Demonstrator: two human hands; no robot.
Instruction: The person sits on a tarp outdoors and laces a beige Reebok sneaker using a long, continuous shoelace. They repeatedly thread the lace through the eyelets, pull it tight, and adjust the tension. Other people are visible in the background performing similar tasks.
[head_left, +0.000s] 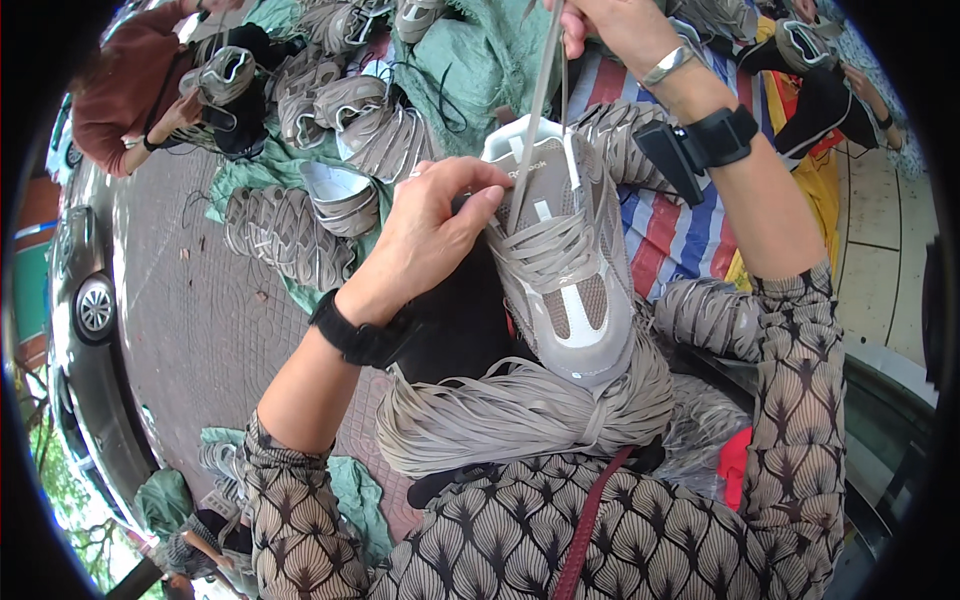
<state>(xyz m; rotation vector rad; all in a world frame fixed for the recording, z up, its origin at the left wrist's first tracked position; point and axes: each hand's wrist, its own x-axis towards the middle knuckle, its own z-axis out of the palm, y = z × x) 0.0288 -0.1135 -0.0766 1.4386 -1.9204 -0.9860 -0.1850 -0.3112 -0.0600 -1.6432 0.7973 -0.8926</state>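
Observation:
A grey-and-white sneaker [570, 300] rests on my lap, its toe toward me, with flat beige laces threaded across its tongue. My left hand [425, 220] is closed, thumb and forefinger pinched at the left eyelet edge of the sneaker. High above the shoe's opening, my right hand [615, 30] grips a shoelace [540, 90] drawn up taut from the eyelets. The upper fingertips of that hand are cut off by the picture's edge. Under the sneaker's toe lies a thick tied bundle of beige laces [490, 415] across my lap.
Rows of stacked shoe uppers [285, 235] lie on green sacking [465, 65] ahead. A striped tarp [655, 225] spreads to the right. One co-worker [135, 90] handles a shoe at far left, another person [815, 90] at far right. A parked car [100, 370] stands left.

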